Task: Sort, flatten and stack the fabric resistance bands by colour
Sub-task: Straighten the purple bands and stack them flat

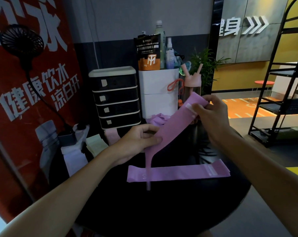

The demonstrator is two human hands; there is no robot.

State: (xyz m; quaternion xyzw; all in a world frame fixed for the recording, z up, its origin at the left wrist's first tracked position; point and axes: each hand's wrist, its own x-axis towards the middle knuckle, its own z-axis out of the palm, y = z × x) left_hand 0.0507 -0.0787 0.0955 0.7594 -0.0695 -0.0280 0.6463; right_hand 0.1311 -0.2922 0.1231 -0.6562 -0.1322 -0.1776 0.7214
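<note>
A purple band [172,124] is pinched by the left hand [136,141] and right hand [211,113]. A flattened band [177,173] is laid below, on bare surface [162,211].

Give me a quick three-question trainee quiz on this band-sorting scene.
1. True or false: the left hand and the right hand both grip the raised purple band.
2. The flat purple band lies on: A the black table, B a drawer top, C the floor.
3. Fill in: the small band in front of the drawer unit is ____.
Key: 1 true; 2 A; 3 pink.
</note>
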